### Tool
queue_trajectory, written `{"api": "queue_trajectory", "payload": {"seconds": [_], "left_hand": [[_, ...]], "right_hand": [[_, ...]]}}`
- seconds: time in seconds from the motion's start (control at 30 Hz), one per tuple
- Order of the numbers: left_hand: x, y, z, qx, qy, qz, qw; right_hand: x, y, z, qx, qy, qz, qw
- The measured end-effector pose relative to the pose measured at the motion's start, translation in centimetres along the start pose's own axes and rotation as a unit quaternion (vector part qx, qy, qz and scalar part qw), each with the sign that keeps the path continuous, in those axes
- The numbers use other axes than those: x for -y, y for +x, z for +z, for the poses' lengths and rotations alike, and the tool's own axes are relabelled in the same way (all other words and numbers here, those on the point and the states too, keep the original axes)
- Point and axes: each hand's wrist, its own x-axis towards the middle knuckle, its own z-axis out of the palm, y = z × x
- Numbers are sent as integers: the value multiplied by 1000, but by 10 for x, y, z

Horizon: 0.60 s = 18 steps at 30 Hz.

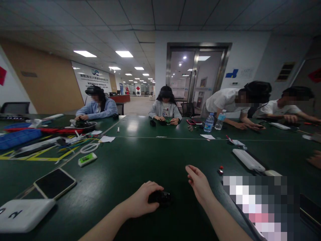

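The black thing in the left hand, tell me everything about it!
The black thing is small, rounded and glossy, perhaps plastic, rather like a computer mouse. It seems to lie on the dark green table, held in the left hand between thumb and fingers, which hide one end.

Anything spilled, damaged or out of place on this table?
No spill or damage shows around the left hand and the black object it grasps. The loose cables farther left look untidy, jumbled together.
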Motion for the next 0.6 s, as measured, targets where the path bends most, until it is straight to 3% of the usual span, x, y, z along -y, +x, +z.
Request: {"api": "queue_trajectory", "payload": {"seconds": [0.17,0.37,0.6], "left_hand": [[1,0,0,-7,-6,0,1000],[5,-1,1,1,-11,-2,1000],[-1,-1,-2,7,-14,-10,1000]], "right_hand": [[-8,6,-4,11,-27,-27,999],[0,0,-4,12,13,29,999],[-2,0,-3,4,48,42,998]]}}
